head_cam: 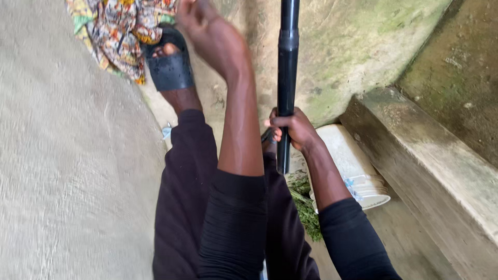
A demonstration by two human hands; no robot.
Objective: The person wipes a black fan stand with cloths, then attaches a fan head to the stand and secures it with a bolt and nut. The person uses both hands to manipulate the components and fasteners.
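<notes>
My right hand (291,128) is closed around a black pole (287,62) that runs from the top edge down to just below my fist. My left hand (205,26) is stretched out to the top of the view, beside a colourful patterned cloth (116,31) and a foot in a black slide sandal (170,65). The left hand is blurred and its fingers are cut off by the edge, so its grip is unclear. Both my arms wear black sleeves, and dark trousers (189,197) lie beneath them.
A white plastic bucket (355,168) lies next to my right wrist, with a bunch of green leaves (306,207) beside it. A mossy concrete step (430,155) runs along the right. Rough concrete floor (67,155) fills the left side.
</notes>
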